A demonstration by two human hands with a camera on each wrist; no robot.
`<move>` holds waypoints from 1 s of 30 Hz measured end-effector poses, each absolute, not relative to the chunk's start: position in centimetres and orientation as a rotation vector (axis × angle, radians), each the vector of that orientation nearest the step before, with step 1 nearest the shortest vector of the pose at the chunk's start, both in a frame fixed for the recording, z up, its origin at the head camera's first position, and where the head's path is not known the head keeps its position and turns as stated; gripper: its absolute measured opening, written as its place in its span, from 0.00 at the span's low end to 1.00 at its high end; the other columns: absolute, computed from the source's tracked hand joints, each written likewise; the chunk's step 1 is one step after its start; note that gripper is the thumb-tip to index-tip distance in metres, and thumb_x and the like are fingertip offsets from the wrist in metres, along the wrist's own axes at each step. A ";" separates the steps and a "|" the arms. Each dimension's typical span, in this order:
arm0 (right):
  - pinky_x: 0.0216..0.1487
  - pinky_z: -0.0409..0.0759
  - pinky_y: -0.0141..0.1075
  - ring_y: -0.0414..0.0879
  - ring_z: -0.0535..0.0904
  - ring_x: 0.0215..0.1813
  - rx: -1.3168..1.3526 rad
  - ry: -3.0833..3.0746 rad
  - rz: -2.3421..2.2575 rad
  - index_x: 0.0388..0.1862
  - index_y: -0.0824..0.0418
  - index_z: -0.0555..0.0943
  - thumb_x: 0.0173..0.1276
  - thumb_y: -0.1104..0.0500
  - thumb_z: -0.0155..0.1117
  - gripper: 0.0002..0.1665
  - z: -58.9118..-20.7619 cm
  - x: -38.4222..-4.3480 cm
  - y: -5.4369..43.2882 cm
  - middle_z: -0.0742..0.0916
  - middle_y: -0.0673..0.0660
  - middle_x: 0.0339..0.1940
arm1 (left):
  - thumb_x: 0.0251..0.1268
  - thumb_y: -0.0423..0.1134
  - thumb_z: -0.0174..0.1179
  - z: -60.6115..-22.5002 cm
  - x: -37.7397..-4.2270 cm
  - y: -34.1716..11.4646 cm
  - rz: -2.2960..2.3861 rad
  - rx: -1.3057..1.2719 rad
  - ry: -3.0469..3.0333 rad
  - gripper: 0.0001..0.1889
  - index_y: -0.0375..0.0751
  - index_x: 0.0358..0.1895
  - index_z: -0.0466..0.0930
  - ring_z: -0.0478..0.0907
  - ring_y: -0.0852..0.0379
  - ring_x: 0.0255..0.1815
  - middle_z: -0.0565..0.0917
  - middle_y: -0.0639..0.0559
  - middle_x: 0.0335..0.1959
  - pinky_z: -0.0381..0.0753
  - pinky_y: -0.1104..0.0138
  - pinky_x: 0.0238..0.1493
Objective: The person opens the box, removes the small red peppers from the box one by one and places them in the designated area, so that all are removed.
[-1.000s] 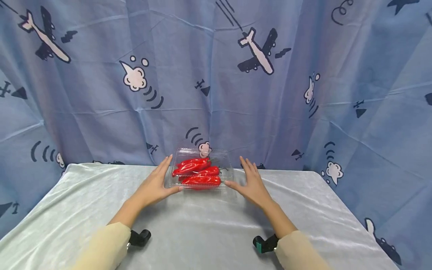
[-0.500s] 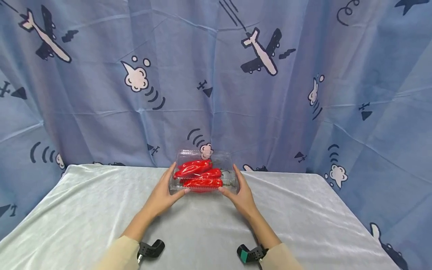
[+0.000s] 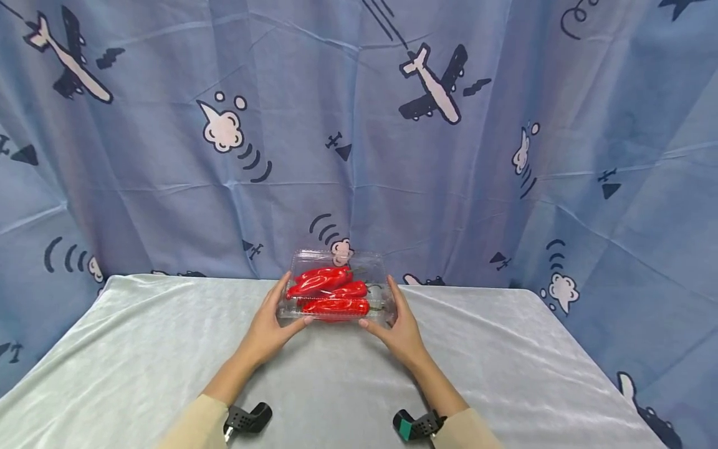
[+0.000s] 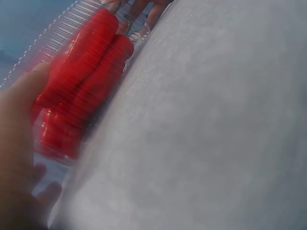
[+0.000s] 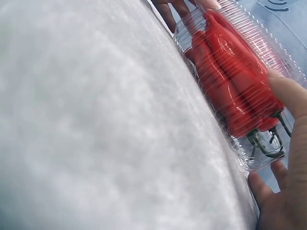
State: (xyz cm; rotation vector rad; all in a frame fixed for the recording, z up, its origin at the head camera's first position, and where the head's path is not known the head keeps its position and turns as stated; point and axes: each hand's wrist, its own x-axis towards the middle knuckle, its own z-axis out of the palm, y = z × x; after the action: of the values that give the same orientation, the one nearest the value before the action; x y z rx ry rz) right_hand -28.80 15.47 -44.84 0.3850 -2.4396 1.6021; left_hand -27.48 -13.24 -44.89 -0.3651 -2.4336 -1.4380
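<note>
A clear ribbed plastic clamshell box (image 3: pixel 367 262) with several red peppers (image 3: pixel 336 305) inside sits near the far edge of the table. My left hand (image 3: pixel 269 327) grips its left end, thumb along the front side and fingers along the end. At the opposite end my right hand (image 3: pixel 404 330) holds it the same way, thumb on the front. Green stems (image 5: pixel 266 146) point toward the right hand in the right wrist view. The left wrist view, a little blurred, has the left hand (image 4: pixel 17 115) with its thumb against the ribbed side.
A pale grey velvety cloth (image 3: pixel 336 386) covers the table. Behind the box hangs a blue curtain (image 3: pixel 308 125) with printed planes and clouds, close to the table's far edge. Black wrist cameras (image 3: pixel 249 418) stick out inward from the wrists.
Both hands have come in from beside the box and now grip its two ends; the right hand moved left to reach it. Over the last half second they barely moved.
</note>
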 end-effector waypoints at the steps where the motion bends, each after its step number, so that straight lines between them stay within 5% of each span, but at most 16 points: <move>1: 0.72 0.67 0.62 0.64 0.56 0.82 0.389 -2.433 1.611 0.84 0.44 0.49 0.60 0.52 0.77 0.61 -44.9 -28.8 15.4 0.55 0.57 0.85 | 0.57 0.52 0.74 -44.9 -27.5 -13.3 -1.430 -0.371 -2.435 0.54 0.57 0.82 0.48 0.57 0.37 0.81 0.56 0.44 0.83 0.58 0.36 0.75; 20: 0.73 0.62 0.67 0.67 0.54 0.82 0.474 -2.352 1.743 0.84 0.50 0.48 0.64 0.60 0.73 0.58 -45.0 -28.8 15.5 0.53 0.58 0.86 | 0.61 0.50 0.70 -44.8 -27.5 -13.5 -1.453 -0.420 -2.458 0.53 0.57 0.83 0.43 0.48 0.38 0.84 0.49 0.43 0.84 0.53 0.34 0.76; 30: 0.73 0.60 0.69 0.67 0.47 0.84 0.516 -2.333 1.758 0.84 0.53 0.48 0.66 0.63 0.71 0.56 -44.7 -28.8 15.5 0.51 0.60 0.86 | 0.65 0.45 0.66 -45.0 -27.6 -13.5 -1.478 -0.470 -2.409 0.48 0.53 0.83 0.45 0.53 0.36 0.82 0.49 0.41 0.84 0.55 0.36 0.76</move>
State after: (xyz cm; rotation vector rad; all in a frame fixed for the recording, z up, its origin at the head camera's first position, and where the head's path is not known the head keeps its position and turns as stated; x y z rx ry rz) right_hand -28.83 15.52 -44.67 0.5162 -2.3332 1.7577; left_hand -27.55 -13.45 -45.00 -0.4702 -2.4085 -1.4784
